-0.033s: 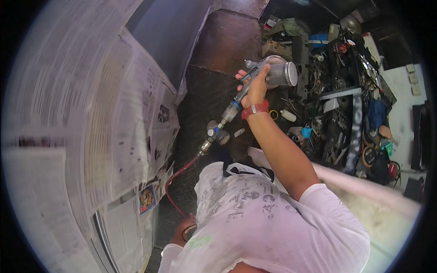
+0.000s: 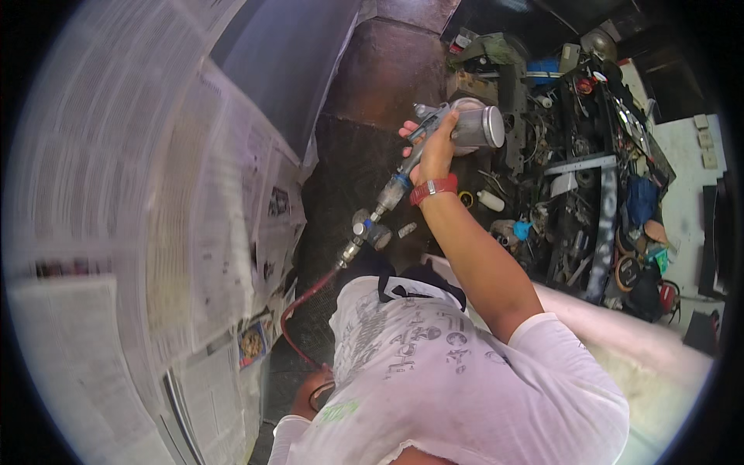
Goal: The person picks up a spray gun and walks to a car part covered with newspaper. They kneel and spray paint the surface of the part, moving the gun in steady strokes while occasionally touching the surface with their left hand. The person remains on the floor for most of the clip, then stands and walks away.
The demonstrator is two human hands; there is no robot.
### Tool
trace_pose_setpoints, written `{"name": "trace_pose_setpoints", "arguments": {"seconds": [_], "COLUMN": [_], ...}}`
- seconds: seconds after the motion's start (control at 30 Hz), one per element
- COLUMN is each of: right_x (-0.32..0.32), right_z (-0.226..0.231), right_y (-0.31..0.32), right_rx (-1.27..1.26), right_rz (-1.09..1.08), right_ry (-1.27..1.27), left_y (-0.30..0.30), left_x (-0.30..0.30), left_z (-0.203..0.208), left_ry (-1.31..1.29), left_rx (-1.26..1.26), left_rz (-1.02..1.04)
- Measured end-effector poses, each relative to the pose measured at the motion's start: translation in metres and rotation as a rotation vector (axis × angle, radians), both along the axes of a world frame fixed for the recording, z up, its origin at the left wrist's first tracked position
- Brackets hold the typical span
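Observation:
My right hand [image 2: 438, 151] is closed around the handle of a metal spray gun [image 2: 396, 190], held out ahead of my body. A grey cup [image 2: 479, 127] with a pale round lid lies tilted sideways on the gun. Below the grip, a fitting with a round gauge-like part [image 2: 377, 235] joins the gun to a red air hose [image 2: 304, 297]. That hose curves down to my left hand [image 2: 316, 381], low beside my shirt. The shirt and the hand itself hide the left fingers, so their hold on the hose is unclear.
A newspaper-covered surface [image 2: 182, 194] rises along the left, next to a bare grey panel [image 2: 283, 66]. Tools and parts crowd a metal frame [image 2: 603, 225] at the right. A white bottle [image 2: 490, 201] stands near it. A long pale edge [image 2: 612, 318] runs along my right side.
The view has shifted very slightly. My right hand and the spray gun keep nearly the same place and tilt.

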State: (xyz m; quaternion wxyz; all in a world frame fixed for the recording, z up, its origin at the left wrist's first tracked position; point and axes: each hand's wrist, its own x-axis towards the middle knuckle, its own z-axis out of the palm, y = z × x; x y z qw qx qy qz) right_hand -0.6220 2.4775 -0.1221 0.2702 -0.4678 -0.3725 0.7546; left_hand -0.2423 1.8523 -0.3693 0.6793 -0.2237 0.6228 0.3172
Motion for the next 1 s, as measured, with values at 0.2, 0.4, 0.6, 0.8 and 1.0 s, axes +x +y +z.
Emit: {"name": "trace_pose_setpoints", "arguments": {"seconds": [0.2,0.4,0.6,0.8,1.0], "right_x": [-0.103,-0.204,-0.295,-0.374,-0.438], "right_z": [0.007,-0.014,-0.042,-0.066,-0.065], "right_y": [0.049,0.117,0.206,0.300,0.358], "right_rx": [-0.055,-0.030,-0.105,-0.097,0.009], "right_rz": [0.112,0.239,0.391,0.506,0.610], "right_ry": [-0.028,-0.039,-0.041,-0.089,-0.063], "left_y": [0.065,0.145,0.249,0.346,0.426], "left_x": [-0.101,-0.135,-0.145,-0.147,-0.242], "left_z": [0.010,0.009,0.003,0.066,0.084], "left_ry": [-0.042,-0.110,-0.067,0.155,0.115], "left_rx": [-0.027,-0.103,-0.096,-0.344,-0.262], "left_rz": [0.057,0.249,0.130,-0.312,-0.259]}}
